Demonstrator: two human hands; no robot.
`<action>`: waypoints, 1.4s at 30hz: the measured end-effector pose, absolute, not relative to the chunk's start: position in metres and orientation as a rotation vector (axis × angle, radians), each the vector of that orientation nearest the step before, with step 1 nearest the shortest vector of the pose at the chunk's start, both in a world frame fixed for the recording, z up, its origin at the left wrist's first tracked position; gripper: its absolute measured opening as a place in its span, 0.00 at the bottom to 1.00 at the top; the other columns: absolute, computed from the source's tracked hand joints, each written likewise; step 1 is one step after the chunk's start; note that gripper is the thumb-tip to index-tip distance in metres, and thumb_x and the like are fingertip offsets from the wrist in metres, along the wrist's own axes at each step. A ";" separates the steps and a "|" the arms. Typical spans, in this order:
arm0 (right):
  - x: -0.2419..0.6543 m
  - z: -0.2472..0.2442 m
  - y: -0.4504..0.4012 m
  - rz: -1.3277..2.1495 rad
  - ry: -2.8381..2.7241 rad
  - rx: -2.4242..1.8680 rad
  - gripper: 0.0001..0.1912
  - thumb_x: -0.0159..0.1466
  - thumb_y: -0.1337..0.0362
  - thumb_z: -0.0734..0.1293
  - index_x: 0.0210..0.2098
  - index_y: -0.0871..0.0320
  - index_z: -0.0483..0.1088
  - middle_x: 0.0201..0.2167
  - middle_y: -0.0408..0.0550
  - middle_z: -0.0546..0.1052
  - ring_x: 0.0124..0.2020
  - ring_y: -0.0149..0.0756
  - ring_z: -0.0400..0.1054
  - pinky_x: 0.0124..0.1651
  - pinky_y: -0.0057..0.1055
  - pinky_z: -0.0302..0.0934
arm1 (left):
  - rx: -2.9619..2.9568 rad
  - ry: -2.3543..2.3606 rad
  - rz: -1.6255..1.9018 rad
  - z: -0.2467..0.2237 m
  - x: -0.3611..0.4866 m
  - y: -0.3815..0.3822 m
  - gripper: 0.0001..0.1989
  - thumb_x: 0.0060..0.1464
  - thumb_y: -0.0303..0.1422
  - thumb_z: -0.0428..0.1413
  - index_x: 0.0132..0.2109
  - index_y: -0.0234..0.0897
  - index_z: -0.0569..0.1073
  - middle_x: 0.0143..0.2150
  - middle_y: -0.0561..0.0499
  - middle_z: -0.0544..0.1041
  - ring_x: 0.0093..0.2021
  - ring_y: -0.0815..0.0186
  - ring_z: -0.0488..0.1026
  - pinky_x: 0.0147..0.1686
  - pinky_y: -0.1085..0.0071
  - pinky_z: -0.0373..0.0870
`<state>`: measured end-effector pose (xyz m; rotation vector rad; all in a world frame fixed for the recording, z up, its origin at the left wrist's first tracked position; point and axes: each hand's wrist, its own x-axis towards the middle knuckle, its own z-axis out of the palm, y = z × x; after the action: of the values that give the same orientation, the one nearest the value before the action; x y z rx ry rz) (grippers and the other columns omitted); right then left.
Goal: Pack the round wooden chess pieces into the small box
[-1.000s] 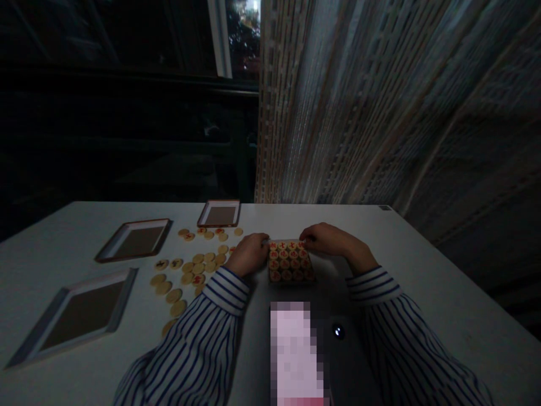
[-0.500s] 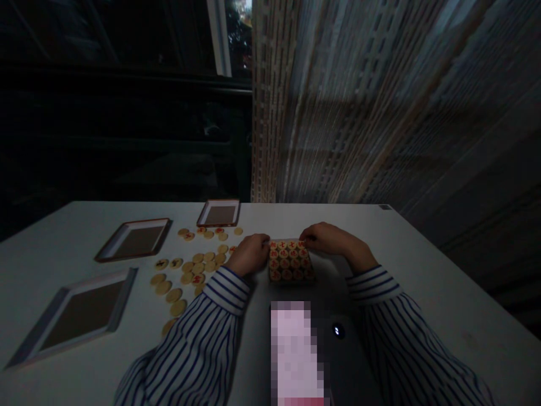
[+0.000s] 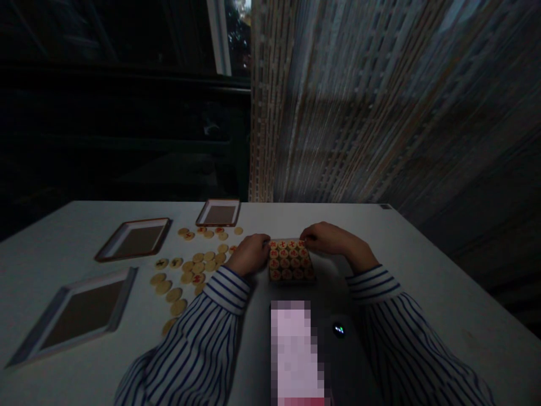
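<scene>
A small box (image 3: pixel 291 281) stands in front of me, filled with rows of round Chinese chess pieces (image 3: pixel 291 263) bearing red characters. My left hand (image 3: pixel 251 252) is closed at the box's far left corner, its fingertips touching the side. At the far right corner, my right hand (image 3: pixel 324 238) has its fingers curled together against the edge. Both hands hold the box between them, though the fingertips are partly hidden. Left of my left hand, loose Chinese chess pieces (image 3: pixel 198 258) lie scattered, some plain side up and some showing red or black characters.
Three shallow trays or lids, one at the back (image 3: pixel 218 213), one at the left (image 3: pixel 134 239) and a larger one nearer (image 3: pixel 80 313), lie on the white table (image 3: pixel 422 282). A blurred-out phone (image 3: pixel 296 349) and a dark device with a lit display (image 3: pixel 338 329) are close to me.
Both hands and the box stay in place. The lit display on the dark device shows different, coloured marks.
</scene>
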<state>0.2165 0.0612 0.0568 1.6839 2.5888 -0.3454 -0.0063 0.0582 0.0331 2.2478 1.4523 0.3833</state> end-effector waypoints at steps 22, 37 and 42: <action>0.223 0.054 0.062 -0.291 2.596 1.751 0.17 0.58 0.63 0.59 0.45 0.56 0.70 0.40 0.50 0.75 0.40 0.37 0.68 0.40 0.28 0.58 | 2.274 1.444 0.400 0.027 -0.008 0.061 0.15 0.54 0.32 0.46 0.44 0.34 0.73 0.45 0.43 0.75 0.45 0.62 0.70 0.43 0.71 0.62; 0.217 0.054 0.061 -0.353 2.547 1.734 0.17 0.58 0.66 0.58 0.45 0.59 0.71 0.43 0.52 0.75 0.42 0.38 0.68 0.44 0.29 0.57 | 2.274 1.427 0.399 0.026 -0.008 0.062 0.16 0.54 0.32 0.45 0.45 0.35 0.72 0.45 0.43 0.75 0.46 0.62 0.70 0.44 0.70 0.62; 0.217 0.053 0.061 -0.357 2.544 1.738 0.18 0.58 0.66 0.58 0.46 0.59 0.70 0.43 0.52 0.74 0.44 0.38 0.67 0.45 0.29 0.57 | 2.296 1.415 0.405 0.026 -0.008 0.061 0.16 0.54 0.32 0.44 0.45 0.35 0.72 0.45 0.43 0.75 0.46 0.62 0.70 0.43 0.71 0.63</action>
<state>0.2172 0.0612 0.0534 1.7384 2.5436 -0.3574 -0.0076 0.0613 0.0261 2.2956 1.4155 0.4053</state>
